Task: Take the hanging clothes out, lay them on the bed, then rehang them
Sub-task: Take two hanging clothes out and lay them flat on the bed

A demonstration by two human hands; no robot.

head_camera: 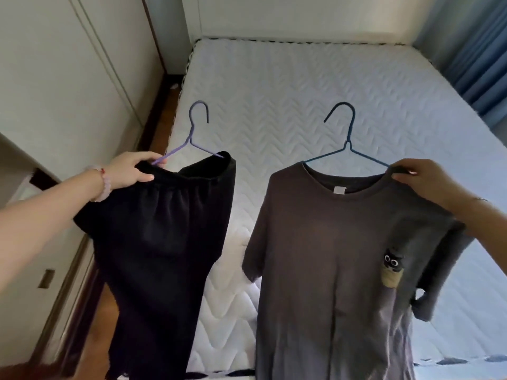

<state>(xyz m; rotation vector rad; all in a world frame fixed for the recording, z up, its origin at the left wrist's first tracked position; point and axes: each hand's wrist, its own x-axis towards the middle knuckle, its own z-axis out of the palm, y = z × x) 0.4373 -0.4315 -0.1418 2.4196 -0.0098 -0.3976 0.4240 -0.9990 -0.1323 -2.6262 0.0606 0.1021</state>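
My left hand (131, 170) grips the waistband of a black skirt (162, 242) together with the arm of its purple hanger (192, 133). My right hand (422, 178) pinches the right shoulder of a brown-grey T-shirt (329, 256) that hangs on a dark blue hanger (347, 138). A small cat patch sits on the shirt's chest. Both garments are held up in the air over the bare white quilted mattress (288, 91) of the bed, the skirt at its left edge, the shirt over its middle.
White wardrobe doors (55, 78) run along the left, with a narrow strip of wooden floor (162, 116) between them and the bed. A white headboard (301, 17) closes the far end. Blue curtains (472, 45) hang at the right.
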